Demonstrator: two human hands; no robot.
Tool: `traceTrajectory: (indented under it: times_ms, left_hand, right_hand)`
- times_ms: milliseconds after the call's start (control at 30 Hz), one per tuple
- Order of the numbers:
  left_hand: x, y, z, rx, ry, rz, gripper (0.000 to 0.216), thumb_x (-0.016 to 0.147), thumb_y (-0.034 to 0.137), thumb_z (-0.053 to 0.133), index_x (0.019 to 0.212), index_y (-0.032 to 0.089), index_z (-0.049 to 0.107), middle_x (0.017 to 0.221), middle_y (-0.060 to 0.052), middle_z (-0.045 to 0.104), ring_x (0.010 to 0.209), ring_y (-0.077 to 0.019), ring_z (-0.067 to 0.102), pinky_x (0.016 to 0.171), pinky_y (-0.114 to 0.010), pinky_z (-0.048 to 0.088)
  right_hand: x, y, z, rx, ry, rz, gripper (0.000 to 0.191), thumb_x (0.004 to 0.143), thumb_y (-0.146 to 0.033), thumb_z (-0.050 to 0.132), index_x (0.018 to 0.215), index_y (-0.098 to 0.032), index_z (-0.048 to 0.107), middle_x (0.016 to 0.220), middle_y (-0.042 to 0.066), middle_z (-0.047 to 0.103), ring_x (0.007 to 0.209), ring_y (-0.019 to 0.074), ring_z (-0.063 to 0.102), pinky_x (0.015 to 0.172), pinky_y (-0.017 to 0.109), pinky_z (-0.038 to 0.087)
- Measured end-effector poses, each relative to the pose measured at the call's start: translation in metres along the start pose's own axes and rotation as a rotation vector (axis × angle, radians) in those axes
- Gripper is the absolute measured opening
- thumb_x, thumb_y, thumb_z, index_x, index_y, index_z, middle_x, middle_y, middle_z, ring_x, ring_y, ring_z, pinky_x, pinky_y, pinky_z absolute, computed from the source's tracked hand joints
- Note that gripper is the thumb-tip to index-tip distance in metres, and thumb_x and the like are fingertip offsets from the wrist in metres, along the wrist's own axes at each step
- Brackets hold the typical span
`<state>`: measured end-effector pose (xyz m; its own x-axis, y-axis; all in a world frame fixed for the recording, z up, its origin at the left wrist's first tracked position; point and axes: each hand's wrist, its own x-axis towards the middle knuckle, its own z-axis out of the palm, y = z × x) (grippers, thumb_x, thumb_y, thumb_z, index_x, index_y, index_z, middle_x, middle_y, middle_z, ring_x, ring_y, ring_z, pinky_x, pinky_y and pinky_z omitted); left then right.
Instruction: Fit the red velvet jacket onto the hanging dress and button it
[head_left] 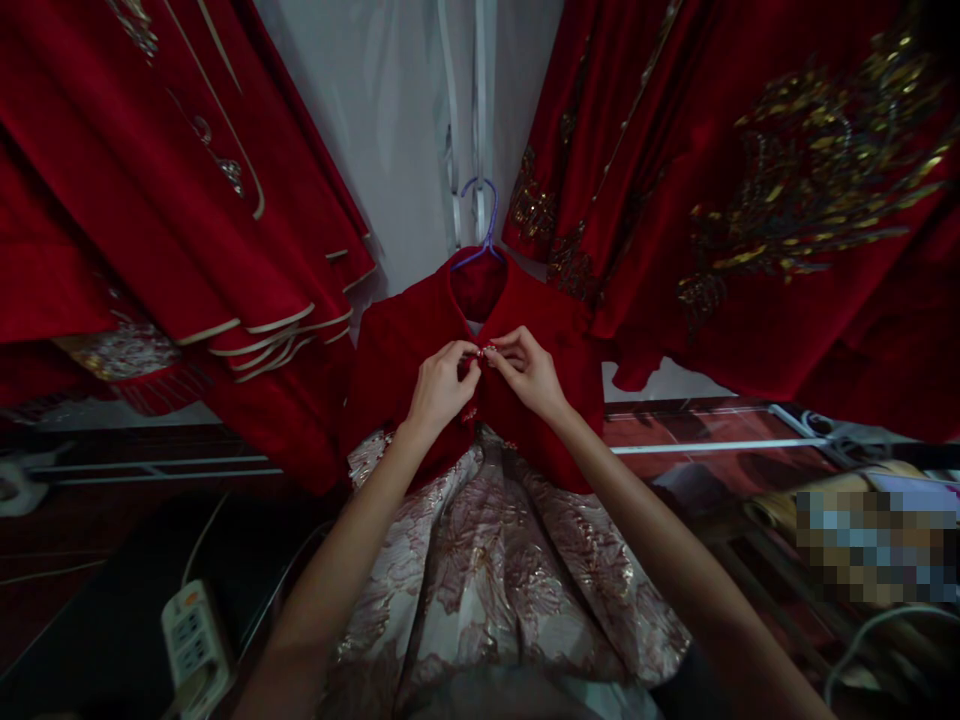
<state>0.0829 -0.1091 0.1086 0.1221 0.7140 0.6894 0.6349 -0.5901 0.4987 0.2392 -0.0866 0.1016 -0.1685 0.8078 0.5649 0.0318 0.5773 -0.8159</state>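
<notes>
A short red jacket hangs on a purple hanger in front of me, above a pale skirt with a shiny floral pattern. At the jacket's front opening, below the collar, my left hand pinches one side of a small beaded button fastening. My right hand pinches the other side, thumb and fingers close together. Both fingertips almost meet there and partly hide the fastening. Whether its two halves are joined I cannot tell. Another beaded fastening shows lower on the jacket front.
Red garments with pale piping hang on the left, and a red garment with gold sequins hangs on the right. A power strip lies at lower left. White rack bars run low behind. A rolled item lies at right.
</notes>
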Motion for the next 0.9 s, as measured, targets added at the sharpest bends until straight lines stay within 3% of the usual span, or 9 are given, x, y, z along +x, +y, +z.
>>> traceTrajectory:
  times_ms: [200,433,700,800,900]
  left_hand:
    - [0.003,0.002,0.001,-0.031,-0.006,0.002,0.016,0.083,0.025,0.056,0.096,0.019,0.064,0.094,-0.005,0.069,0.081,-0.0157,0.066,0.079,-0.029,0.053]
    - [0.007,-0.002,0.0,-0.055,-0.049,0.012,0.013,0.081,0.021,0.057,0.092,0.019,0.064,0.09,-0.003,0.07,0.077,-0.0149,0.067,0.075,-0.027,0.052]
    - [0.012,0.001,-0.006,0.176,-0.138,0.092,0.011,0.083,0.02,0.053,0.084,0.018,0.064,0.082,-0.005,0.067,0.071,-0.0154,0.063,0.068,-0.026,0.047]
    - [0.011,0.001,0.0,0.057,-0.129,0.078,0.009,0.083,0.02,0.054,0.085,0.019,0.062,0.083,-0.003,0.065,0.072,-0.0136,0.062,0.069,-0.025,0.048]
    - [0.006,-0.001,0.01,-0.182,-0.069,-0.031,0.011,0.085,0.025,0.053,0.089,0.019,0.062,0.087,-0.003,0.066,0.075,-0.0125,0.062,0.069,-0.023,0.05]
  right_hand:
    - [-0.008,-0.008,0.002,-0.109,0.09,-0.072,0.021,0.084,-0.04,0.059,0.09,-0.02,0.061,0.1,0.005,0.066,0.092,0.0174,0.065,0.077,0.031,0.057]
    - [-0.004,-0.001,0.001,-0.029,0.084,-0.004,0.029,0.076,-0.042,0.068,0.093,-0.02,0.061,0.097,0.004,0.068,0.086,0.017,0.067,0.076,0.031,0.058]
    - [0.003,0.007,-0.001,-0.056,0.016,-0.011,0.031,0.076,-0.039,0.066,0.099,-0.019,0.064,0.097,0.004,0.067,0.084,0.0157,0.065,0.07,0.028,0.058]
    - [0.004,0.01,-0.001,-0.056,0.013,0.033,0.034,0.079,-0.037,0.061,0.108,-0.019,0.062,0.098,0.004,0.066,0.082,0.0143,0.064,0.071,0.028,0.058]
    - [-0.001,0.009,-0.002,-0.009,-0.033,0.114,0.039,0.083,-0.04,0.055,0.118,-0.021,0.058,0.103,0.004,0.064,0.075,0.012,0.062,0.066,0.026,0.057]
